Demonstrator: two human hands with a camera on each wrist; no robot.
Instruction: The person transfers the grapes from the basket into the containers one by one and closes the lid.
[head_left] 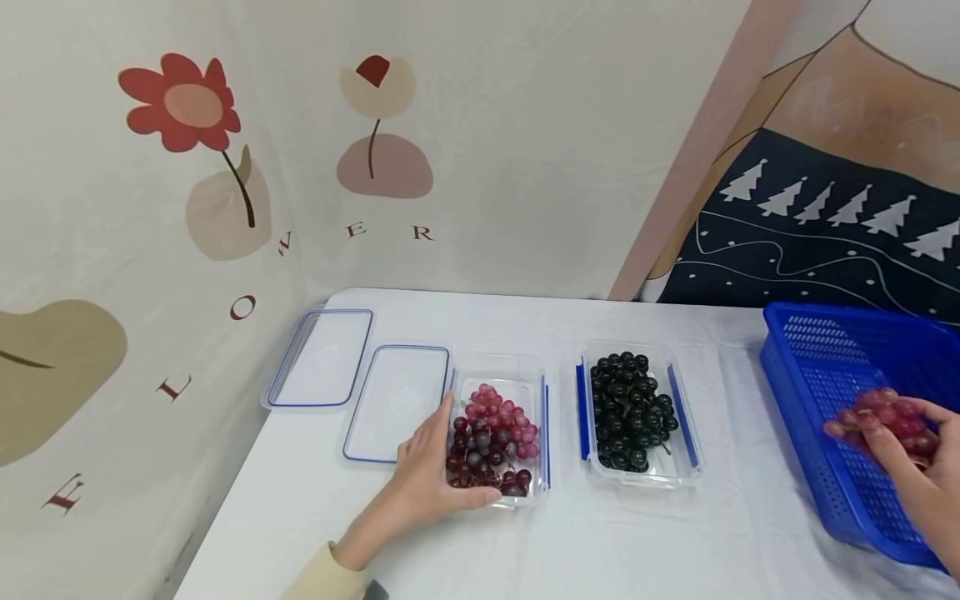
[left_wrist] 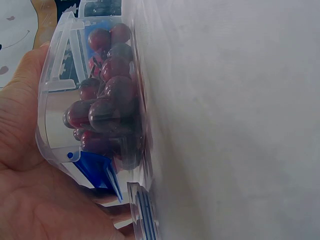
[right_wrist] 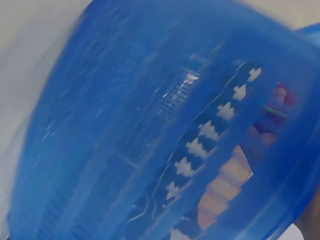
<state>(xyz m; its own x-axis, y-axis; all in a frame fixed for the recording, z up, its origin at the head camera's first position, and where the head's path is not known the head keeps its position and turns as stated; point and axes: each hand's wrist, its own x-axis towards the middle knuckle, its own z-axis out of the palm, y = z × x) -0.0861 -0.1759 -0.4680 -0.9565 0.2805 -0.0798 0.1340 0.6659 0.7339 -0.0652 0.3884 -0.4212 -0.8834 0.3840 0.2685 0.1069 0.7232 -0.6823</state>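
My left hand (head_left: 427,471) rests round the near-left corner of a clear plastic container (head_left: 513,502), its thumb along the front and its straight fingers along the left side. Pink grapes (head_left: 498,408) and dark red grapes (head_left: 480,454) lie in that container; the left wrist view shows the dark red grapes (left_wrist: 112,107) through its wall. Over the blue basket (head_left: 806,479), my right hand (head_left: 926,492) holds a bunch of red grapes (head_left: 888,419) between thumb and fingers. The right wrist view is blurred and mostly filled by the blue basket (right_wrist: 125,100).
Right of the first container stands a second clear container (head_left: 678,477) with black grapes (head_left: 630,408). Two clear lids with blue seals lie on the left: a back lid (head_left: 322,358) and a nearer lid (head_left: 397,404). A patterned curtain (head_left: 510,150) hangs behind the white table (head_left: 630,550).
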